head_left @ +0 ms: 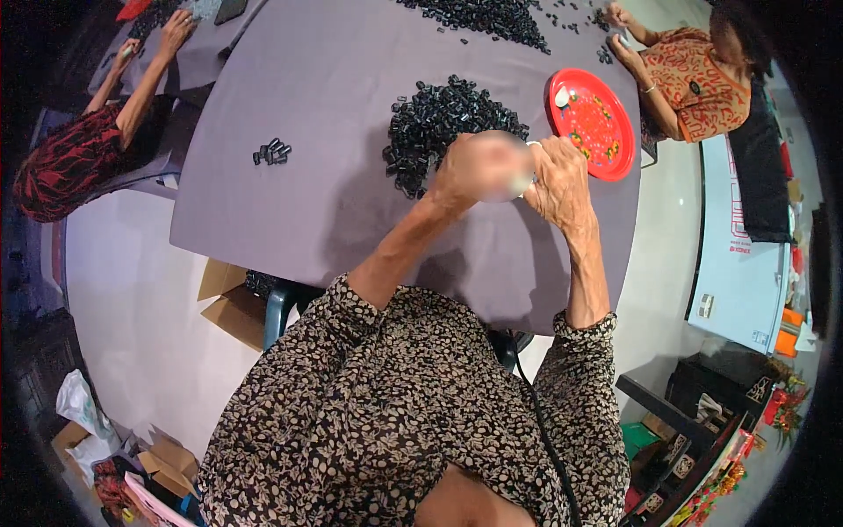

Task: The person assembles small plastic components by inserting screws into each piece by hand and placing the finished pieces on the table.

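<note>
Both my hands meet over the near edge of a large pile of small black shiny tube-like pieces (443,114) on the table. A blur covers the fingers of my left hand (470,171), so I cannot tell how they are bent. The fingers of my right hand (559,180) are curled closed, just to its right. Between the two hands shows the edge of a thin white thing (530,147), mostly hidden, whose kind I cannot make out. To the left, a few black pieces (274,153) lie apart from the pile.
A red oval tray (627,132) with a floral pattern and a white spoon-like thing (562,97) stands right of my hands. Farther off lies another black heap (487,19). One person (698,83) works at the far right, another (83,158) at the left. An open cardboard box (230,307) sits below.
</note>
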The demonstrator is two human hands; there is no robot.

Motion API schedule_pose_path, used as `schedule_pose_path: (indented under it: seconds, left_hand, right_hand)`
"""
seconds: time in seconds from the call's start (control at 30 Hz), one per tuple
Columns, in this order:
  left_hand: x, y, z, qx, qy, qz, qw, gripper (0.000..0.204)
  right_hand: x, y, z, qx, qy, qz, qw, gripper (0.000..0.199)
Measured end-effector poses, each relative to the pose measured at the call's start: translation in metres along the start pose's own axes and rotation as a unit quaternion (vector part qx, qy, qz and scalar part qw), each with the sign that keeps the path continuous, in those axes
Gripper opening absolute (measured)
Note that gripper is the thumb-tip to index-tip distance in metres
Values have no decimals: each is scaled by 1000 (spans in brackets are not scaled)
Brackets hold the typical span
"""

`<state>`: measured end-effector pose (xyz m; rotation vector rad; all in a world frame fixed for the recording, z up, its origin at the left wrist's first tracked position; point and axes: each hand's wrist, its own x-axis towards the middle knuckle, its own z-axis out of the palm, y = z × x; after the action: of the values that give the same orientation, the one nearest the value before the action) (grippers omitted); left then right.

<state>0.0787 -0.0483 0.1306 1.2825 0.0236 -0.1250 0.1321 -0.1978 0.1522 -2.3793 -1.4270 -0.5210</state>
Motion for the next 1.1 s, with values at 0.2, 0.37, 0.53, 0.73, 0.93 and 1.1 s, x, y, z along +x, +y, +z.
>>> schedule_pose_path:
  seconds: [0.2, 0.37, 0.53, 0.73, 0.93, 1.1]
  left_hand:
    - [0, -2, -1, 7, 3, -7, 1000, 17]
    - [2, -7, -12, 34, 8, 34, 999, 17]
    - [-1, -7, -47, 146, 62, 86, 984, 18]
    - [-42, -14, -131, 328, 337, 59, 881, 25]
    - [-83, -17, -189, 546, 399, 13, 737, 26]
    - [-87, -25, -206, 602, 407, 34, 686, 23]
  right_hand:
    - [1, 0, 4, 2, -2, -2, 1000, 23]
    - [7, -8, 5, 10, -5, 16, 1000, 22]
    - [2, -13, 9, 54, -33, 98, 993, 30]
    - [-37, 15, 22, 126, -36, 268, 954, 22]
    - [-64, 14, 28, 177, -66, 363, 913, 12]
    - [-77, 5, 43, 207, -52, 399, 892, 12]
